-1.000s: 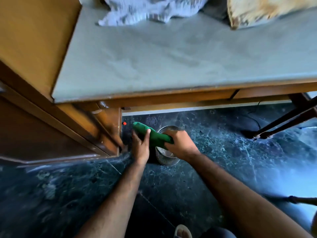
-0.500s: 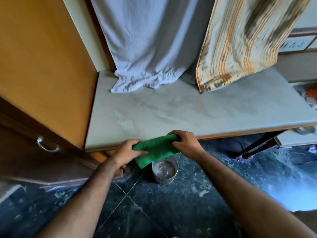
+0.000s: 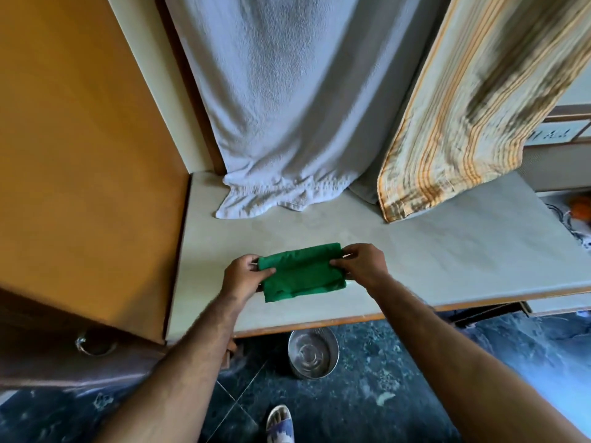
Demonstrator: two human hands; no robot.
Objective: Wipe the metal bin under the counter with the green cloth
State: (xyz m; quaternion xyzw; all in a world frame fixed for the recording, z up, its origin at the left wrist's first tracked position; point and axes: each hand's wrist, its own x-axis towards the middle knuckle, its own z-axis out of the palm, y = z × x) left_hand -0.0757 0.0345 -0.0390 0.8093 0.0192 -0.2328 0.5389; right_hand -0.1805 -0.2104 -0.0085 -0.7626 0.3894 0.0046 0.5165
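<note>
Two hanging cloths fill the back of the view: a wide pale grey towel [image 3: 281, 100] whose hem bunches on the bench, and a cream towel with orange and brown stripes [image 3: 473, 100] to its right. Left of them stands an orange-brown wooden cabinet side [image 3: 80, 155]. Below lies the pale grey stone bench [image 3: 447, 251] with a wooden front edge, and under that a dark marbled floor [image 3: 399, 394]. On the floor, partly tucked beneath the bench edge, sits the round metal bin [image 3: 312, 353], upright and open-topped. Over the bench, the folded green cloth [image 3: 302, 271] is stretched between both hands; the left hand [image 3: 243, 276] pinches its left end, the right hand [image 3: 361, 265] pinches its right end, fingers closed on the fabric. A sandalled foot [image 3: 280, 423] shows at the bottom edge
</note>
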